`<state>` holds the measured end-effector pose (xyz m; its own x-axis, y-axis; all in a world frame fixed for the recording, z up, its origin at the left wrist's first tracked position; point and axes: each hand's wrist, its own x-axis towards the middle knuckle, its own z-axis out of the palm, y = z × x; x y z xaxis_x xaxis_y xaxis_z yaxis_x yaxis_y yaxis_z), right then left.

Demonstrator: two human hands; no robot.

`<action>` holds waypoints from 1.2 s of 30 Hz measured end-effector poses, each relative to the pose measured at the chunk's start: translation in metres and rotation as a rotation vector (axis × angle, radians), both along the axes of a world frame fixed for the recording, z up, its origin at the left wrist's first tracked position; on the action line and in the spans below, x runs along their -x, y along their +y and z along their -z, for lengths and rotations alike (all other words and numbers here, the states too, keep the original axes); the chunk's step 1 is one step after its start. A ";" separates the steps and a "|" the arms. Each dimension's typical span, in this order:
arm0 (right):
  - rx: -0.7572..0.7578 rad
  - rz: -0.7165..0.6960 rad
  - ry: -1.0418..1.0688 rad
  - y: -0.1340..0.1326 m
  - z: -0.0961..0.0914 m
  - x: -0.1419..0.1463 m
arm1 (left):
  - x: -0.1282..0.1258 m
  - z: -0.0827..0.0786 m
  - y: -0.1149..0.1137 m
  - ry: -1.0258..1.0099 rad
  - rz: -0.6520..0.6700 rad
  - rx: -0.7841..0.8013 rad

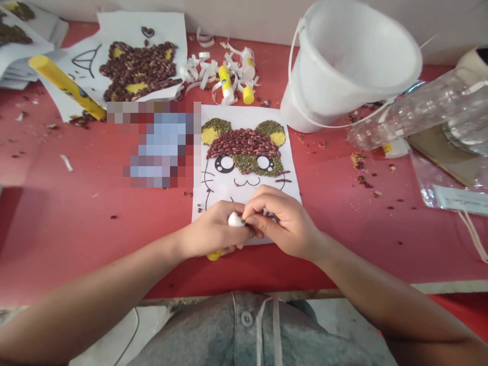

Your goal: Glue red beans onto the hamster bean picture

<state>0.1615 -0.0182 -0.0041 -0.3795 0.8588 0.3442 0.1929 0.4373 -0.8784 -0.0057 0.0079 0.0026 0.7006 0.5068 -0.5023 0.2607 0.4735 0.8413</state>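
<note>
My left hand [213, 226] is closed around a glue stick [235, 220]; its white tip shows above the fist and its yellow end below. Over that tip, the thumb and fingers of my right hand [285, 218] are pinched together. Something tiny and greenish shows at these fingertips, too small to name surely. Both hands are above the lower part of a paper sheet [244, 114] with a hamster drawing. Red beans [244, 143] cover its forehead, while green mung beans [249, 163] fill the ears' rims and the area between the eyes. The lower face is bare paper.
A white bucket [312, 86] stands at the back right, beside clear plastic bottles [415, 109]. Behind the sheet lie glue sticks [225, 84] among paper strips. A bean-covered picture [141, 71] and a yellow tube [66, 86] are at left. Loose beans dot the red table [76, 203].
</note>
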 end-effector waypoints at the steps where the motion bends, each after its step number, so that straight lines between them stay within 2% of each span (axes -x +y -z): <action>1: 0.040 -0.012 0.030 0.000 0.000 0.000 | 0.000 0.000 0.000 -0.007 -0.003 0.010; 5: 0.292 -0.085 0.206 0.002 0.003 0.000 | 0.000 0.001 0.002 -0.021 -0.020 0.034; 7: 0.367 -0.048 0.271 0.008 0.007 -0.003 | 0.000 0.001 0.003 -0.018 -0.027 0.028; 8: 0.371 0.018 0.275 0.012 0.009 -0.006 | 0.001 0.001 0.003 -0.015 -0.027 0.022; 10: 0.303 0.237 0.188 0.021 0.013 -0.012 | 0.001 0.000 0.003 -0.012 -0.028 0.019; 12: 0.106 0.452 -0.028 0.031 0.017 -0.018 | 0.001 0.000 0.004 -0.020 -0.029 0.029; 14: -0.087 0.506 -0.239 0.039 0.022 -0.023 | 0.001 -0.001 0.004 -0.029 -0.031 0.041; 19: -0.341 0.455 -0.617 0.048 0.036 -0.022 | 0.001 -0.001 0.004 -0.027 -0.054 0.047; 22: -0.412 0.466 -0.755 0.049 0.042 -0.018 | 0.000 -0.001 0.004 -0.026 -0.062 0.049; 25: -0.446 0.465 -0.808 0.050 0.044 -0.016 | 0.000 -0.001 0.004 -0.026 -0.064 0.049; 28: -0.432 0.447 -0.802 0.050 0.044 -0.015 | 0.000 -0.001 0.004 -0.022 -0.064 0.049; 34: -0.230 0.427 -0.620 0.053 0.040 -0.016 | 0.001 -0.001 0.004 -0.010 -0.068 0.042; 36: -0.212 0.417 -0.570 0.054 0.039 -0.017 | 0.000 -0.001 0.004 -0.004 -0.073 0.043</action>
<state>0.1785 0.0354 -0.0428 -0.2058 0.9077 0.3657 0.7813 0.3775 -0.4971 -0.0061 0.0120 0.0037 0.6646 0.5349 -0.5217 0.2203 0.5269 0.8209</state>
